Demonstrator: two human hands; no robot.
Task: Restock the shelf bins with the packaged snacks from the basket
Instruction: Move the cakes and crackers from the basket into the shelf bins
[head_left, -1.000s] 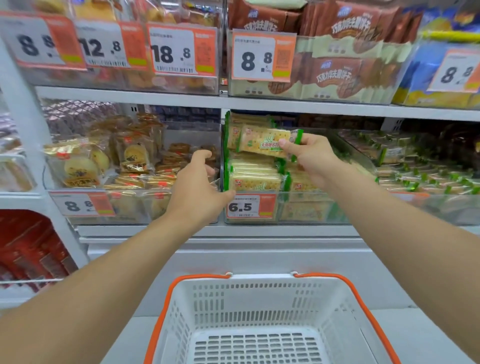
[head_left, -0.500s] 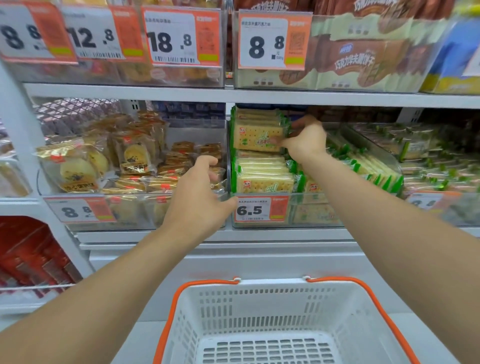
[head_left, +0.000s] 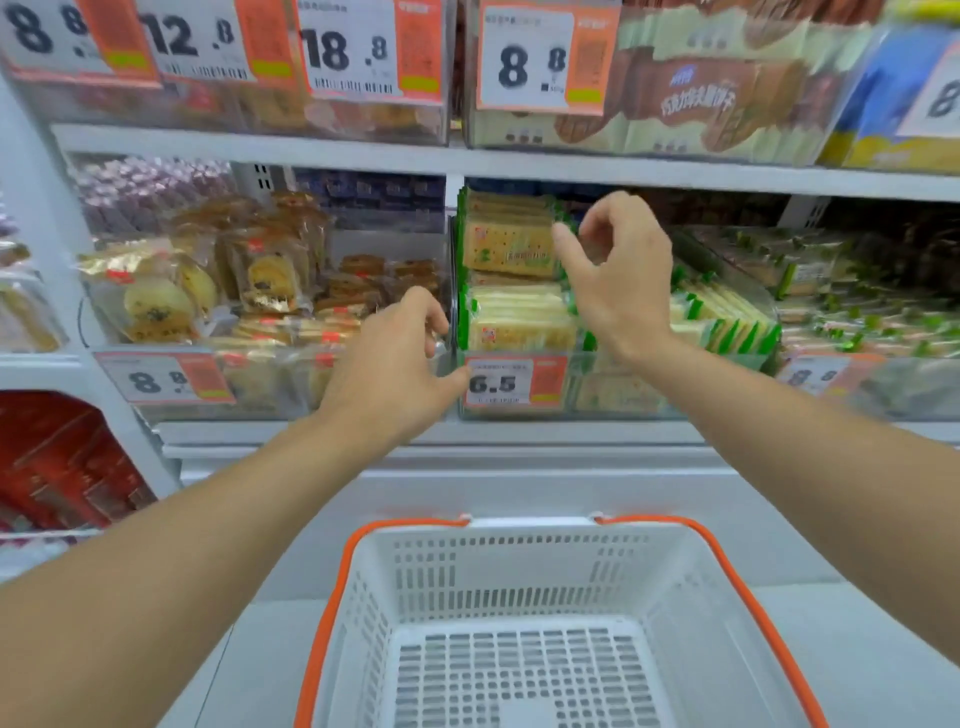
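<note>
Half a second ago the right hand was pushing a cracker pack onto the pile; now it has let go and pulled back, fingers loosely curled, holding nothing. That pack stands on top of the stack in the clear bin with the 6.5 price tag. Resting on the bin's left front corner, the left hand has loose fingers and no grip. Below, the white basket with orange handles has no packs inside.
</note>
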